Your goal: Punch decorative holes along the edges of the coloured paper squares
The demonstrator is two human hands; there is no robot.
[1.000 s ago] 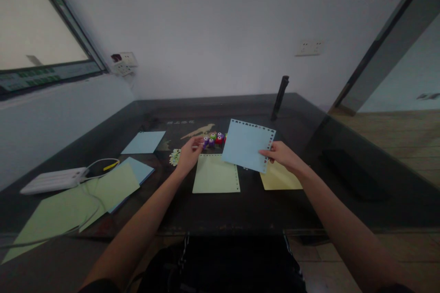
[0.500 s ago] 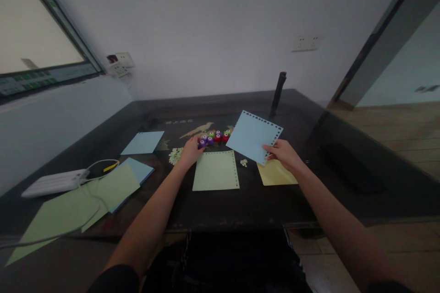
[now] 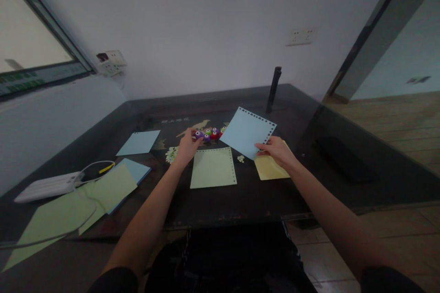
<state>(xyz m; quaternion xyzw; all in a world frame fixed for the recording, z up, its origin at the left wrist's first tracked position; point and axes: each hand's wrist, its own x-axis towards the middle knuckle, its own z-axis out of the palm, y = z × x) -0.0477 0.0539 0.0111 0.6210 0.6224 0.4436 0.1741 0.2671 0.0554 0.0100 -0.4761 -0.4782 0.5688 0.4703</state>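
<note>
Right hand [image 3: 277, 151] pinches the blue sheet [image 3: 246, 132] (punched holes along two edges), lifted at 1 o'clock. Left hand [image 3: 187, 146] fingers close on a purple punch [image 3: 198, 135].

**Both arms stretched forward, hands near the frame's centre**

The left arm runs bare from the lower left of the frame up toward the middle, ending in the left hand [image 3: 187, 147], back turned up, fingers curled forward and pinched at the tips. The right arm comes in from the lower right corner, forearm bare, a dark sleeve edge at the bottom. The right hand [image 3: 277, 151] sits right of centre, thumb on top, fingers closed in a pinch, wrist nearly straight.
</note>
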